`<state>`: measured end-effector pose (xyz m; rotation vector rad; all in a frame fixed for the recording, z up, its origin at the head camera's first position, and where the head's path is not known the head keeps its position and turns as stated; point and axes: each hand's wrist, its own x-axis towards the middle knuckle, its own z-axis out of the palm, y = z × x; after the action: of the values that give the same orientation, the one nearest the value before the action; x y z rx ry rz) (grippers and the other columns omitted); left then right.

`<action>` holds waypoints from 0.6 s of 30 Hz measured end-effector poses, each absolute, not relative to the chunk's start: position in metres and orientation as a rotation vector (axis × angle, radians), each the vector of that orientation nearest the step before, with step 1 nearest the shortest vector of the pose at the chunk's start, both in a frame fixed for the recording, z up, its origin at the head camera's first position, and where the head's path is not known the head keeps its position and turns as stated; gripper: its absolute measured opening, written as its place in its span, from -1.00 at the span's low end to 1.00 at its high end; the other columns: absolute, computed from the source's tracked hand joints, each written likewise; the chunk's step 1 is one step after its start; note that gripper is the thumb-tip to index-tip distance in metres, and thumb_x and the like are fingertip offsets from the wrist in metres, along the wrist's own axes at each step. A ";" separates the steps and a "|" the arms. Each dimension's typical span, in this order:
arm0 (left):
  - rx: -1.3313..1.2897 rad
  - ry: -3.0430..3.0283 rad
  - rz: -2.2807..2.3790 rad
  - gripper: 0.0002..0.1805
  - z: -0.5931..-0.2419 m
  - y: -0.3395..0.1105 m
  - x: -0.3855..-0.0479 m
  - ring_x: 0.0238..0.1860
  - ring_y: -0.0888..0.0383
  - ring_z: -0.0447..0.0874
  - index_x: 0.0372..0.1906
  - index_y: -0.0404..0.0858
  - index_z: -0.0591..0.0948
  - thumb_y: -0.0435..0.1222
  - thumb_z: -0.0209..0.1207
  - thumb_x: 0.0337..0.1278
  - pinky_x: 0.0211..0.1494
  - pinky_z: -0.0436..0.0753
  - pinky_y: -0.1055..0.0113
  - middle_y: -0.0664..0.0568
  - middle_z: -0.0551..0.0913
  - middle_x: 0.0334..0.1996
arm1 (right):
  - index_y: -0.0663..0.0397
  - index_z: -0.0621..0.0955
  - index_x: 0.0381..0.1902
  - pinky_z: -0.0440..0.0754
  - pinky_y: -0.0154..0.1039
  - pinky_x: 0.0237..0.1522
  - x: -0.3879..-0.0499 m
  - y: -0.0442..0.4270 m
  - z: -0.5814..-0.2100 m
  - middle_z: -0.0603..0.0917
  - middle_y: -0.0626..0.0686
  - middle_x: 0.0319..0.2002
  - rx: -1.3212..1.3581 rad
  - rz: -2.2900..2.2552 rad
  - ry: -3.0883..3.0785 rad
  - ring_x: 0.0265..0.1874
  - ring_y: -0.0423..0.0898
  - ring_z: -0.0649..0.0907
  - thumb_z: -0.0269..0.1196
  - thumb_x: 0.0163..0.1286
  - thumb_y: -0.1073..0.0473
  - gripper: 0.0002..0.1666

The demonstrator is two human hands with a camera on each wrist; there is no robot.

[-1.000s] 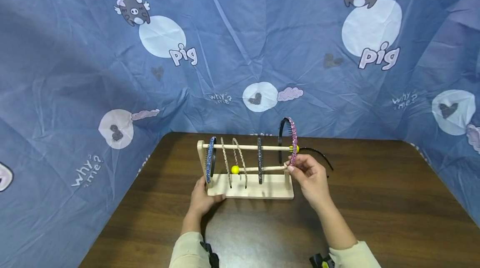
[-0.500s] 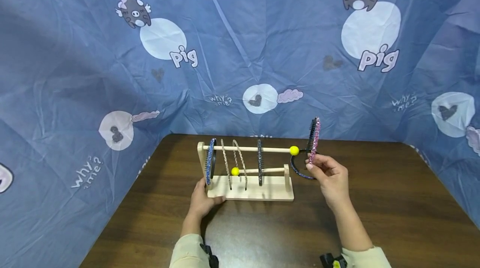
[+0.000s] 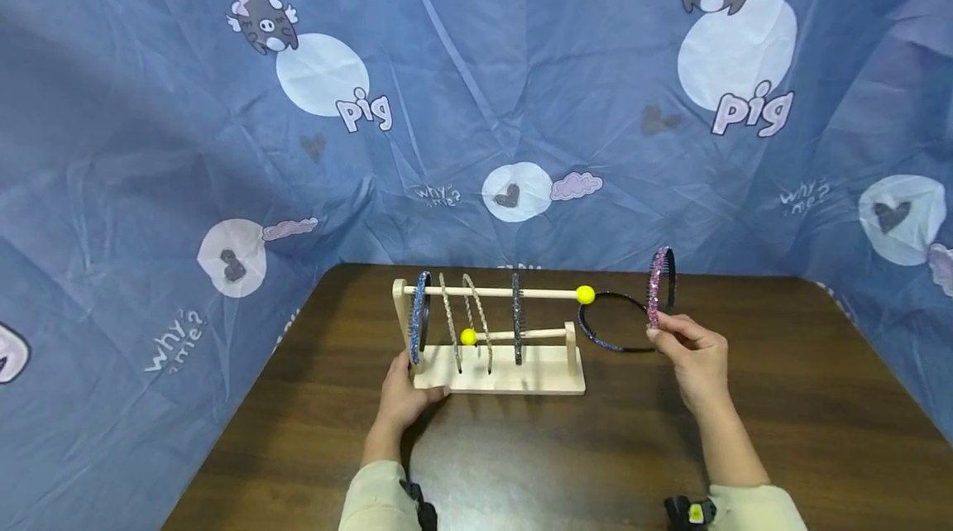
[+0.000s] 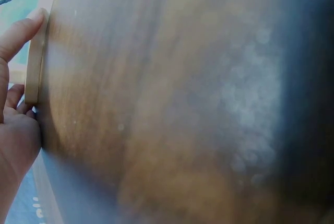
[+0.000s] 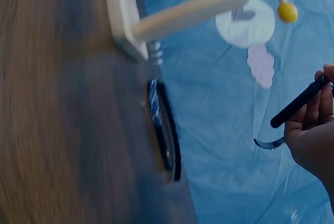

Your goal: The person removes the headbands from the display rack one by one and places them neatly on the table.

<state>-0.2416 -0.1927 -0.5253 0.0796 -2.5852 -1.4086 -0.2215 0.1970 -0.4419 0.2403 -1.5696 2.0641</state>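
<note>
My right hand (image 3: 697, 353) pinches a pink glitter headband (image 3: 655, 283) near one end, upright above the table, right of the wooden headband stand (image 3: 551, 361). In the right wrist view the headband's dark ends (image 5: 297, 104) show beside the curled fingers. My left hand (image 3: 404, 393) grips the left end of the stand's base, its thumb along the front edge. On the stand's rods hang a blue glitter headband (image 3: 417, 320), narrow beige braided headbands (image 3: 480, 320) and a dark glitter headband (image 3: 517, 320).
A black and blue headband (image 3: 599, 341) lies on the table (image 3: 521, 448) just right of the stand. Yellow balls cap the upper rod (image 3: 586, 294) and the lower rod (image 3: 468, 337). Blue printed cloth (image 3: 417, 142) hangs behind the table.
My right hand has drawn the pink headband off the upper rod's yellow end and carried it to the right, turning it. The left hand keeps its place on the base.
</note>
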 end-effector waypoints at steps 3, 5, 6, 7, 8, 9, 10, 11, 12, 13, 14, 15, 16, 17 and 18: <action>0.075 -2.576 -1.413 -0.14 -0.524 -0.192 -0.242 0.05 -0.18 0.40 0.13 -0.38 0.41 -0.38 0.51 -0.53 0.15 0.33 -0.03 -0.26 0.46 0.03 | 0.48 0.65 -0.31 0.54 -0.47 -0.42 -0.225 0.208 -0.445 0.68 -0.01 -0.41 0.206 2.046 -1.597 -0.43 -0.23 0.61 0.17 0.03 0.68 -0.74; 0.067 -2.579 -1.403 -0.14 -0.523 -0.192 -0.242 0.04 -0.19 0.40 0.12 -0.39 0.41 -0.37 0.51 -0.53 0.14 0.33 -0.05 -0.27 0.46 0.01 | 0.47 0.65 -0.30 0.54 -0.49 -0.39 -0.227 0.215 -0.448 0.69 -0.03 -0.40 0.176 2.016 -1.640 -0.42 -0.24 0.61 0.18 0.04 0.67 -0.75; 0.075 -2.584 -1.403 -0.14 -0.523 -0.193 -0.242 0.05 -0.19 0.40 0.13 -0.39 0.41 -0.37 0.51 -0.53 0.15 0.33 -0.04 -0.26 0.46 0.01 | 0.47 0.65 -0.30 0.54 -0.49 -0.38 -0.227 0.219 -0.449 0.69 -0.05 -0.40 0.159 2.003 -1.661 -0.41 -0.24 0.61 0.19 0.04 0.67 -0.75; 0.081 -2.587 -1.405 -0.13 -0.523 -0.193 -0.242 0.05 -0.19 0.39 0.13 -0.39 0.41 -0.37 0.51 -0.53 0.15 0.32 -0.04 -0.26 0.46 0.02 | 0.48 0.65 -0.29 0.54 -0.49 -0.37 -0.228 0.223 -0.451 0.69 -0.06 -0.40 0.140 1.994 -1.682 -0.40 -0.24 0.61 0.19 0.04 0.66 -0.75; 0.080 -2.592 -1.401 -0.13 -0.524 -0.193 -0.242 0.05 -0.19 0.39 0.14 -0.39 0.40 -0.37 0.51 -0.52 0.15 0.32 -0.04 -0.26 0.46 0.02 | 0.48 0.65 -0.28 0.54 -0.49 -0.35 -0.229 0.227 -0.453 0.69 -0.07 -0.40 0.120 1.982 -1.707 -0.40 -0.24 0.61 0.20 0.05 0.65 -0.76; 0.082 -2.593 -1.397 -0.13 -0.524 -0.193 -0.241 0.05 -0.19 0.39 0.14 -0.39 0.40 -0.37 0.52 -0.53 0.15 0.32 -0.05 -0.26 0.46 0.02 | 0.47 0.65 -0.28 0.54 -0.50 -0.35 -0.229 0.231 -0.455 0.69 -0.08 -0.40 0.098 1.965 -1.737 -0.39 -0.25 0.61 0.20 0.06 0.64 -0.76; 0.088 -2.594 -1.400 -0.13 -0.524 -0.193 -0.241 0.06 -0.19 0.39 0.14 -0.38 0.40 -0.37 0.52 -0.53 0.16 0.32 -0.05 -0.26 0.45 0.02 | 0.46 0.65 -0.27 0.53 -0.51 -0.34 -0.230 0.235 -0.458 0.69 -0.11 -0.40 0.075 1.939 -1.772 -0.39 -0.26 0.61 0.21 0.06 0.62 -0.76; 0.095 -2.596 -1.403 -0.12 -0.524 -0.193 -0.241 0.06 -0.19 0.39 0.15 -0.38 0.40 -0.38 0.51 -0.52 0.16 0.31 -0.04 -0.26 0.45 0.03 | 0.44 0.66 -0.27 0.52 -0.51 -0.34 -0.231 0.240 -0.461 0.68 -0.13 -0.41 0.054 1.909 -1.804 -0.39 -0.27 0.61 0.22 0.07 0.61 -0.77; 0.097 -2.594 -1.406 -0.12 -0.524 -0.193 -0.241 0.06 -0.19 0.39 0.15 -0.38 0.40 -0.38 0.51 -0.53 0.16 0.31 -0.05 -0.26 0.45 0.03 | 0.43 0.66 -0.27 0.52 -0.52 -0.35 -0.232 0.245 -0.463 0.68 -0.15 -0.42 0.033 1.887 -1.833 -0.40 -0.29 0.60 0.22 0.07 0.60 -0.77; 0.101 -2.595 -1.412 -0.12 -0.524 -0.193 -0.241 0.07 -0.19 0.39 0.15 -0.37 0.40 -0.38 0.51 -0.52 0.16 0.31 -0.04 -0.26 0.45 0.03 | 0.41 0.67 -0.26 0.51 -0.53 -0.35 -0.233 0.249 -0.466 0.68 -0.17 -0.41 0.012 1.867 -1.863 -0.40 -0.30 0.59 0.23 0.08 0.57 -0.77; 0.095 -2.593 -1.412 -0.12 -0.524 -0.192 -0.241 0.06 -0.19 0.39 0.15 -0.38 0.40 -0.38 0.51 -0.52 0.15 0.32 -0.05 -0.26 0.45 0.03 | 0.38 0.67 -0.25 0.50 -0.54 -0.35 -0.234 0.254 -0.468 0.67 -0.20 -0.42 -0.009 1.843 -1.893 -0.39 -0.31 0.59 0.24 0.09 0.55 -0.77; 0.098 -2.593 -1.417 -0.12 -0.524 -0.192 -0.241 0.06 -0.19 0.39 0.15 -0.37 0.40 -0.38 0.51 -0.52 0.16 0.32 -0.05 -0.26 0.45 0.04 | 0.34 0.68 -0.25 0.49 -0.55 -0.34 -0.235 0.258 -0.471 0.67 -0.23 -0.42 -0.029 1.809 -1.927 -0.39 -0.33 0.59 0.25 0.10 0.52 -0.78; 0.099 -2.593 -1.422 -0.12 -0.524 -0.192 -0.241 0.07 -0.19 0.38 0.16 -0.37 0.40 -0.38 0.50 -0.52 0.16 0.31 -0.05 -0.26 0.44 0.04 | 0.30 0.69 -0.25 0.49 -0.55 -0.34 -0.236 0.263 -0.473 0.67 -0.26 -0.42 -0.046 1.782 -1.956 -0.38 -0.34 0.58 0.25 0.11 0.50 -0.78; 0.093 -2.594 -1.421 -0.12 -0.524 -0.192 -0.241 0.07 -0.19 0.38 0.16 -0.38 0.40 -0.38 0.50 -0.52 0.16 0.31 -0.05 -0.26 0.44 0.04 | 0.27 0.70 -0.25 0.48 -0.55 -0.34 -0.236 0.266 -0.476 0.67 -0.28 -0.41 -0.059 1.765 -1.980 -0.38 -0.35 0.58 0.26 0.11 0.49 -0.78; 0.089 -2.593 -1.419 -0.12 -0.524 -0.192 -0.241 0.07 -0.20 0.38 0.15 -0.38 0.40 -0.38 0.50 -0.52 0.16 0.31 -0.06 -0.27 0.44 0.04 | 0.23 0.71 -0.24 0.47 -0.56 -0.32 -0.237 0.270 -0.479 0.66 -0.31 -0.41 -0.076 1.743 -2.011 -0.37 -0.36 0.57 0.27 0.12 0.46 -0.77</action>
<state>-0.2408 -0.1919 -0.5240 0.0891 -2.5932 -1.4191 -0.2367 0.2700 -0.4787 -0.0764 -2.0108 1.7430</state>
